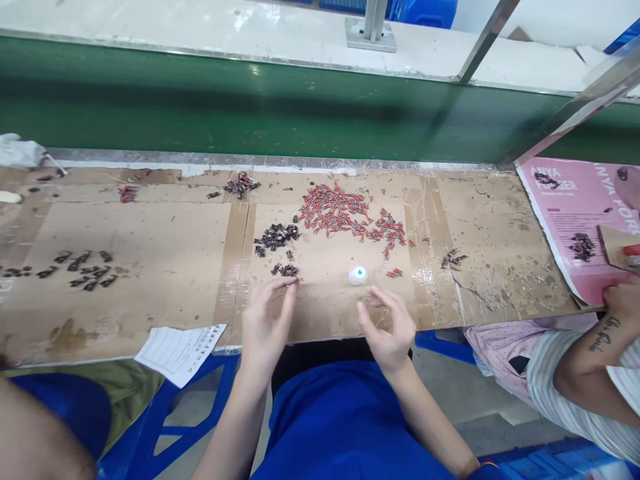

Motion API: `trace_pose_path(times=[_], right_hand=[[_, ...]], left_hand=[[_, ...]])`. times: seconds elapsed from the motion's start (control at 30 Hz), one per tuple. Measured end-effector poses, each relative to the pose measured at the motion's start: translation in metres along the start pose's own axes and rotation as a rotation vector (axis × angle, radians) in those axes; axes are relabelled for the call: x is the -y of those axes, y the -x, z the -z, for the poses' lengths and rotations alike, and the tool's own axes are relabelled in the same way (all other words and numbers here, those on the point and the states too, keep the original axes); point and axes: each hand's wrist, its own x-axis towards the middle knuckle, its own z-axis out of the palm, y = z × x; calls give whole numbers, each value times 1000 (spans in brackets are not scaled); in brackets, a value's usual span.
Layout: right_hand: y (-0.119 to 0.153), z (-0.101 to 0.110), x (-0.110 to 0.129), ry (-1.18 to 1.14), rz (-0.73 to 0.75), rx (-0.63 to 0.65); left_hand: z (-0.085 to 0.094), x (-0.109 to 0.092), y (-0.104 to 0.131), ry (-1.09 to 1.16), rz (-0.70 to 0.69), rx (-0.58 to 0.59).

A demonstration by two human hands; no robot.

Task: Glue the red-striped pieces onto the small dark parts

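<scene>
Thumb and forefinger of my left hand (267, 317) pinch a tiny reddish part (299, 281), mostly hidden by the fingertips. Just beyond them lie a few small dark parts (289, 271) and a larger cluster of black parts (277, 236). My right hand (393, 327) hovers near the table edge, thumb and fingers apart, with nothing visible between them. Close to its fingertips sits a small round clear container (357, 275) showing a bright blue-white spot. A wide pile of small red-and-metal parts (335, 208) spreads behind both hands, and several red parts (395, 273) lie to the right.
Cardboard (150, 233) covers the table, backed by a green panel (250, 107). More black parts (90, 270) lie left, near a paper slip (181, 352) overhanging the edge. At right, a co-worker's arm (595, 347) rests by a pink sheet (565, 227). Another person sits at left.
</scene>
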Motion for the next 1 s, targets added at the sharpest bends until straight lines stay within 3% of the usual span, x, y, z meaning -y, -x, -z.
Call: trace_pose_path(times=[0.13, 0.33, 0.5, 0.6, 0.7, 0.83, 1.0], right_hand=[[-5, -1, -23, 72, -116, 53], [-9, -15, -37, 37, -205, 245], [-10, -17, -39, -35, -252, 276], [-7, -15, -40, -121, -348, 306], [-4, -13, -41, -217, -459, 293], [-7, -10, -40, -412, -526, 166], [-16, -5, -42, -571, -688, 25]], left_hand=[[13, 23, -20, -245, -158, -50], [26, 41, -54, -285, -144, -159], [37, 66, -90, -400, -246, -13], [36, 73, -100, -424, -280, 5], [35, 75, -103, -418, -294, 13], [41, 69, -103, -431, -306, 52], [40, 34, -82, -293, -329, 73]])
